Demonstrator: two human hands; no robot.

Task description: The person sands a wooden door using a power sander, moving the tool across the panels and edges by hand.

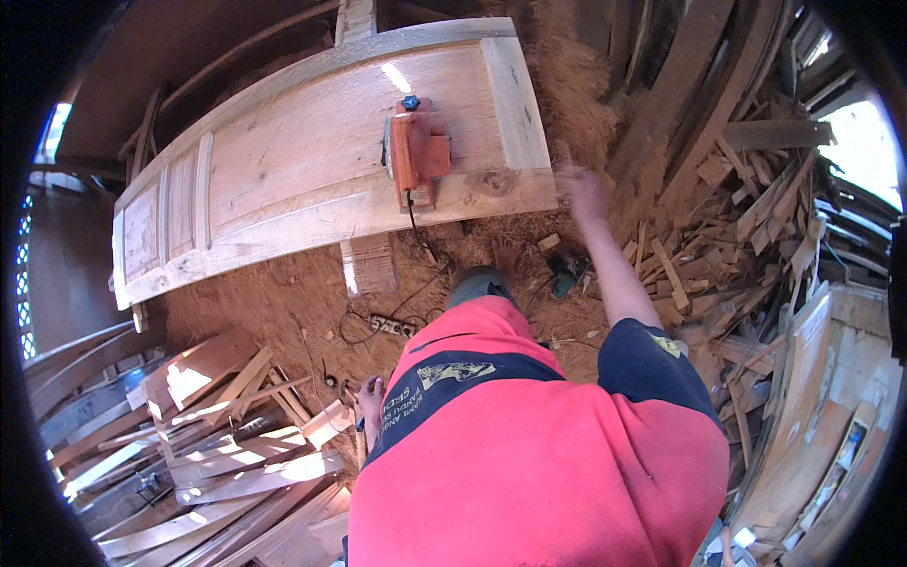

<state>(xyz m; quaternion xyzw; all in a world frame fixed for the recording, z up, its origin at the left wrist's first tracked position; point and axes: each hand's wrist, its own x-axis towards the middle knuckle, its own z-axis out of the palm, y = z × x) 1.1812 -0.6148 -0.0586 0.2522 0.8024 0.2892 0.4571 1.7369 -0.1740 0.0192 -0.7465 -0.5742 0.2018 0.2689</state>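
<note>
Orange electric planer (417, 151) parked flat on panelled wooden door (283, 161), cord trailing to power strip (390, 326) on sawdust floor. Right hand (584, 194) raised beside door's corner, blurred; grip cannot be judged. Left hand (370, 399) hanging low, apparently empty, near plank offcuts (227, 435).

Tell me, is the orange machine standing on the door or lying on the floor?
On the door. The orange machine sits on the wooden door, near its right end; neither hand touches it.
</note>
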